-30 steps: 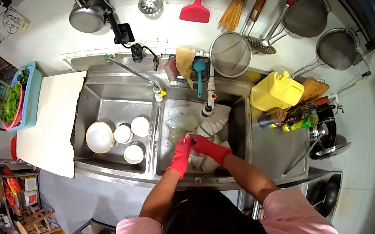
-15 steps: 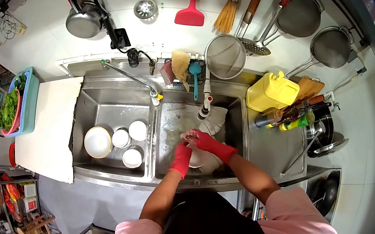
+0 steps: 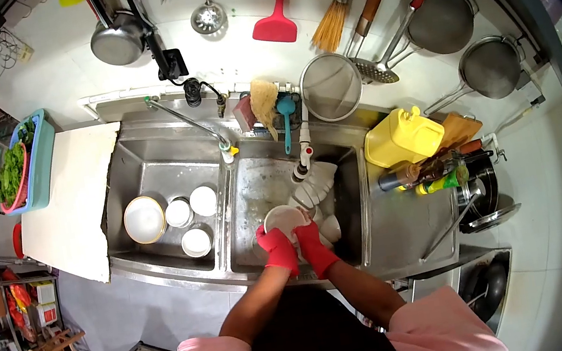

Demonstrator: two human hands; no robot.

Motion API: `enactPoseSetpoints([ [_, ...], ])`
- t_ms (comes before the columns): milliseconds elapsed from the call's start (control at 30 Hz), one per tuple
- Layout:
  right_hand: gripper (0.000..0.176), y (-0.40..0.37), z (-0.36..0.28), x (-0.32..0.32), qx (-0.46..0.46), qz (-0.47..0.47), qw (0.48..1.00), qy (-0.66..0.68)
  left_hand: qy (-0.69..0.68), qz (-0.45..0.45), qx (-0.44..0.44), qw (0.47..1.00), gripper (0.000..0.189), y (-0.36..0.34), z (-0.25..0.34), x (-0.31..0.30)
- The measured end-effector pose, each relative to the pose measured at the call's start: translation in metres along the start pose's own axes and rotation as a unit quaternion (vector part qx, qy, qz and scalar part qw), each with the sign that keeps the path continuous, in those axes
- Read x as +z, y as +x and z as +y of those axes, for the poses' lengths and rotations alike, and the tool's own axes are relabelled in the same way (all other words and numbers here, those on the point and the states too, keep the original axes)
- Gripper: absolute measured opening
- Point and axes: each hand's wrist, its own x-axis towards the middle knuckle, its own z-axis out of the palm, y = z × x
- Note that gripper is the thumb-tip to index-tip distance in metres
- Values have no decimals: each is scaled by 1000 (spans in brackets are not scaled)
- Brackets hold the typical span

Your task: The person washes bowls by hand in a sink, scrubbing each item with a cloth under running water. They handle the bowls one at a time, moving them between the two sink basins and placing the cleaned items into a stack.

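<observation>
Both my hands wear red gloves and are over the right sink basin [image 3: 249,180]. A white bowl [image 3: 285,220] is between them, its round inside facing up. My left hand [image 3: 277,248] grips the bowl's left and lower side. On its right side is my right hand [image 3: 312,245], with something small and pale at its fingertips that I cannot make out. Stacked white bowls [image 3: 315,183] lean on their sides just behind, and another white bowl [image 3: 330,228] lies right of my right hand.
The left basin [image 3: 161,251] holds a yellow-rimmed bowl [image 3: 144,220] and several small white bowls. A faucet [image 3: 189,121] reaches over the divider. Right of the sink stand a yellow jug [image 3: 402,137] and bottles [image 3: 401,177]. Strainers [image 3: 331,86] hang behind.
My hands have come down and closer together, and the bowl is now raised between them. The stacked bowls behind show more fully. The whole view has shifted slightly.
</observation>
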Motion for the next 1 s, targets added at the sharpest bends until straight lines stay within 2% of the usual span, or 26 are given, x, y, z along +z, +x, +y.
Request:
enactPoseSetpoints([
  [33,71,5,5,-8,6,-43,997,-68,-9,-51,-13,999,40,-10,19,4],
  [67,71,8,-4,-19,62,-107,992,-8,-15,-100,-30,994,40,-21,35,4],
  [100,71,11,-25,-30,122,-170,976,53,91,-326,-76,938,45,-4,63,-3],
  [133,71,11,-46,-33,174,-233,950,116,167,-387,-61,905,47,1,84,6],
  [167,69,5,-58,-27,147,-231,943,188,149,-361,-48,919,49,-7,95,10],
  [200,69,-3,-51,-16,113,-152,963,189,132,-335,-38,932,50,-17,98,15],
  [233,70,-10,-40,-2,76,-74,976,189,80,-229,15,970,53,-28,82,20],
  [300,68,5,-15,-9,106,-96,977,156,-28,-14,120,992,59,-43,39,26],
  [333,67,8,-12,-11,121,-108,977,138,26,-124,83,988,59,-41,55,22],
  [400,71,21,-30,-31,50,-247,964,83,134,-338,-2,931,59,-23,94,6],
  [433,70,7,-69,-33,180,-243,949,91,141,-423,-28,895,59,-10,97,7],
  [533,70,11,-61,-26,110,-231,960,115,27,-260,185,947,55,-31,80,11],
  [667,71,9,-43,-16,17,-208,966,153,99,-196,53,974,55,-32,84,9],
  [700,73,19,-59,-26,53,-267,959,84,146,-335,0,931,55,-28,114,11],
  [733,74,10,-66,-24,60,-247,958,132,142,-378,-50,913,55,-20,121,16],
  [800,75,-3,-83,-10,66,-205,950,227,59,-321,28,945,56,-28,123,21],
  [833,75,-14,-87,8,-21,-138,956,259,-32,-199,127,971,57,-31,91,28],
  [867,74,-13,-89,10,7,-137,963,231,-120,-71,220,965,57,-32,57,34],
  [900,74,-13,-88,10,37,-135,970,201,-158,-32,151,975,60,-32,52,37],
  [933,73,-14,-87,8,67,-131,974,171,-69,-141,117,981,61,-30,67,33],
  [1000,71,7,-97,-15,94,-243,955,139,110,-346,44,931,63,-15,118,19],
])
